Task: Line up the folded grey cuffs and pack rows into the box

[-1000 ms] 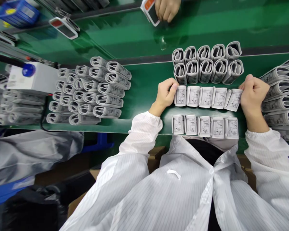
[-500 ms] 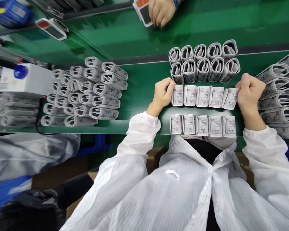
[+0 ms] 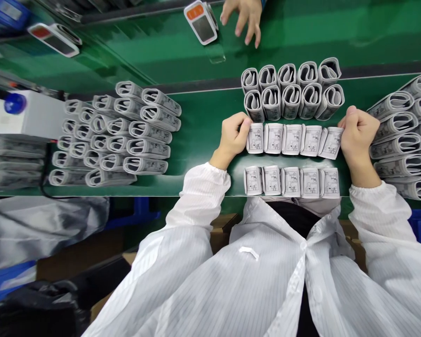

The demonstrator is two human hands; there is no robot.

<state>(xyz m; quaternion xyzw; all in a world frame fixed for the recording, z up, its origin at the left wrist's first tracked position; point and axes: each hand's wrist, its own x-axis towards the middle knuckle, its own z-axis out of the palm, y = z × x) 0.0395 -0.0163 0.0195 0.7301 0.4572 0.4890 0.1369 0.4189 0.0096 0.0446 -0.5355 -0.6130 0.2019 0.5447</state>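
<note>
Together, the left hand (image 3: 233,135) and right hand (image 3: 358,135) pinch the ends of a row of diagram-printed folded cuffs (image 3: 292,139).

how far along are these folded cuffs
Partway, it seems. Done: a row of five cuffs lies printed side up nearest the person. In hand: the left hand and right hand squeeze the ends of a second row of five. Probably left: ten cuffs standing loops up beyond, and the stacked cuffs at right.
</note>
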